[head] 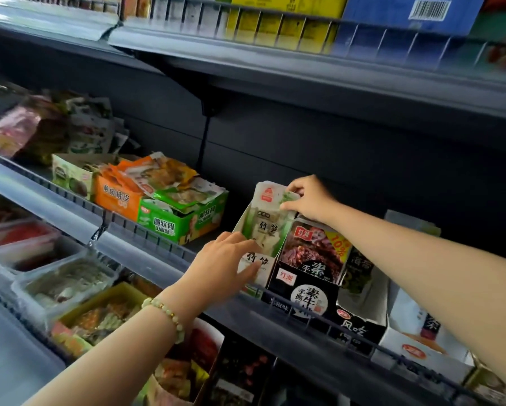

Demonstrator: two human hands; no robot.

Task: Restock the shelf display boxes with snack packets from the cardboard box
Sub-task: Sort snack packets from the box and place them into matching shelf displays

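A white and green display box point(254, 268) stands on the middle shelf, holding upright white-green snack packets point(270, 212). My right hand point(307, 200) pinches the top edge of those packets from the right. My left hand point(225, 268) rests against the box's left front side, fingers bent around its edge. A bead bracelet sits on my left wrist. Right beside it stands a black display box point(304, 294) with dark red packets point(313, 247). The cardboard supply box is out of sight.
To the left on the same shelf are a green box point(181, 221) and an orange box point(116, 197), both piled with packets. More boxes point(421, 347) line the right. A shelf rail point(146, 250) runs along the front. A lower shelf holds trays point(64, 282).
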